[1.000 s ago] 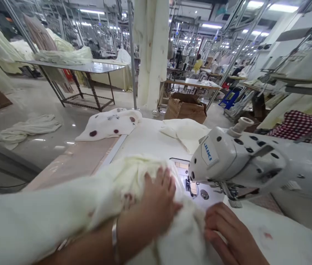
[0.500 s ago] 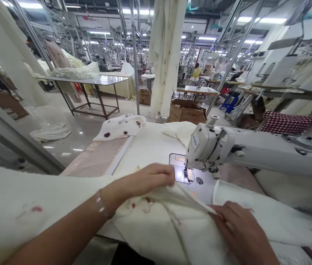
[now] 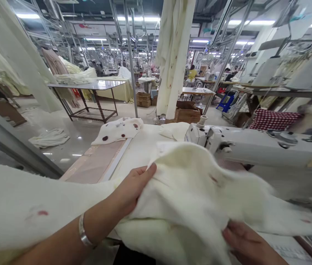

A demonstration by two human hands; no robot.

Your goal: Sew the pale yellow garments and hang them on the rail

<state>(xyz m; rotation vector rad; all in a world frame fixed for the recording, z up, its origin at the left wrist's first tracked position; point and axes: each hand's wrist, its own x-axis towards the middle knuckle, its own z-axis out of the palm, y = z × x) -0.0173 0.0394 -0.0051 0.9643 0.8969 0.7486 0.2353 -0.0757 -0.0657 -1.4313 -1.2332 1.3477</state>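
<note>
A large piece of cream fabric (image 3: 178, 184) with a few reddish marks is spread between my hands, lifted and folding in front of the sewing machine (image 3: 250, 143). My left hand (image 3: 136, 186) pinches its left edge between thumb and fingers; a silver bangle (image 3: 82, 230) circles that wrist. Lower at the right, my right hand (image 3: 244, 239) grips another part of the cloth, slightly blurred. The raised fabric hides the needle area and most of the machine's front. More of the pale cloth (image 3: 9, 206) stretches away at the left.
A spotted white cloth (image 3: 119, 130) lies at the far left of the machine table. A metal frame bar (image 3: 20, 136) slants along the left. Beyond stand a work table (image 3: 100, 85), a cardboard box (image 3: 187, 112) and a hanging cloth strip (image 3: 172, 66).
The fabric has been raised and opened out, now covering the needle plate. My left hand has moved left, away from the needle area; my right hand has shifted slightly lower and right.
</note>
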